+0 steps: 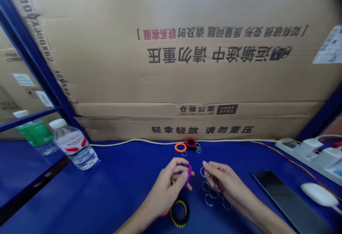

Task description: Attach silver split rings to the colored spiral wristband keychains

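Observation:
Pinched in the fingers of my left hand (171, 182) is a purple coil bracelet (189, 175), held up on its edge. My right hand (223, 178) grips a metal key ring (204, 172) between thumb and forefinger, a short way to the right of the bracelet and apart from it. Below my right hand lie several loose key rings (208, 199), partly hidden by it. Under my left wrist lies a black and yellow coil bracelet (180, 214), with an orange one partly covered beside it. Farther back rest an orange coil bracelet (180, 147) and a red one (190, 142), with metal rings by them.
Large cardboard boxes (187, 84) stand behind the blue table (120, 198). Two water bottles, one with a red and white label (76, 145), are at the left. On the right lie a dark phone-like slab (291, 202), a white mouse (319, 194) and a power strip (301, 155). A white cable (139, 140) runs along the back.

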`<state>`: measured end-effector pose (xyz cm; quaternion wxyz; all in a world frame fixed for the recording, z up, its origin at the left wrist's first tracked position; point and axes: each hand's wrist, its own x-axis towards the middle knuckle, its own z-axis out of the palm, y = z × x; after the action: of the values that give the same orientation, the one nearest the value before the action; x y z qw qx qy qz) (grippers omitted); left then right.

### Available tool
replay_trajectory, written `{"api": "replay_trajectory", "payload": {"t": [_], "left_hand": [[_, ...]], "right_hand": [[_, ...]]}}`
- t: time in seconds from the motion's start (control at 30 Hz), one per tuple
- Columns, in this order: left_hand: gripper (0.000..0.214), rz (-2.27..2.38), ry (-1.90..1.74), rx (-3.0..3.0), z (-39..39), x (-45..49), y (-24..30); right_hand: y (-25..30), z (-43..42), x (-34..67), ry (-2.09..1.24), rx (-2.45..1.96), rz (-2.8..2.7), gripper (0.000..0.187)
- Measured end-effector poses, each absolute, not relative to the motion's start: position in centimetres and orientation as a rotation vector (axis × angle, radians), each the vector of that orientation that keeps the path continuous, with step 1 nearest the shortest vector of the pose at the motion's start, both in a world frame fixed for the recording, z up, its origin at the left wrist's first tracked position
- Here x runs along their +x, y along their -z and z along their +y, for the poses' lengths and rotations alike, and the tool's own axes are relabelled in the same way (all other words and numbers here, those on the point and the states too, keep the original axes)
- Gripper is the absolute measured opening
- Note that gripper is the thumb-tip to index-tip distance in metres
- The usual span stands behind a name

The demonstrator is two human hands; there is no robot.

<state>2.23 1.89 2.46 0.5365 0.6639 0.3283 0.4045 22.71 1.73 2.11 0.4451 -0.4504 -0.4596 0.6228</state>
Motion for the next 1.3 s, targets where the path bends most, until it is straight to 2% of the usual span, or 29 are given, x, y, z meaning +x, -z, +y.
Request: {"api": "replay_trajectory", "payload": {"t": [0.23, 0.53, 0.9, 1.3], "left_hand": [[0.016, 0.836, -0.992, 1.614, 1.3, 2.2, -3.2], [0.011, 0.86, -0.929, 1.712, 1.5, 2.5, -3.7], [0.019, 0.905, -0.853, 1.787, -0.4, 1.3, -3.4], [0.022, 0.924, -0.931, 1.773, -1.3, 0.7, -3.8]], "right_hand": [[-1.2, 1.4, 22.1, -1.686, -0.907, -1.011, 0.029], [-1.8, 0.5, 21.5, -1.709, -0.764, -0.946, 0.022], [-2.7, -0.7, 21.0, -1.662, -0.819, -1.126, 0.023], [-2.9, -1.5, 20.2, -1.482, -0.921, -1.167, 0.016]]}}
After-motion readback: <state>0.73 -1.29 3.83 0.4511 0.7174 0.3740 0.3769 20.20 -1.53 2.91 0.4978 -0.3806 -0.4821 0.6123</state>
